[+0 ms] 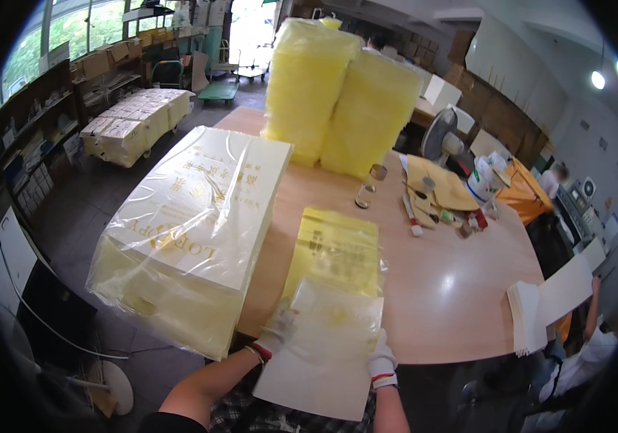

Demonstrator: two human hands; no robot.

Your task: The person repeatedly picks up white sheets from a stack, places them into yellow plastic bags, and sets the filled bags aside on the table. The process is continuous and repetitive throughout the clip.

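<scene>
A flat white paper piece point(320, 353) with a faint gold mark lies between my hands at the near table edge, its lower part over my lap. Its far end meets a translucent yellow plastic bag point(334, 249) with printing, flat on the table. My left hand point(278, 330), in a white glove, closes on the paper's left edge. My right hand point(381, 359), gloved too, grips the right edge; some fingers are hidden. To the left rises a tall stack of white printed paper pieces point(229, 173) under clear plastic film.
Two tall piles of yellow plastic bags point(309, 86) stand at the table's far end. Tape rolls point(365, 196), a brush point(413, 220), brown paper and a fan point(442, 133) sit to the right. A person point(590, 353) handles white sheets point(565, 289) at the right edge.
</scene>
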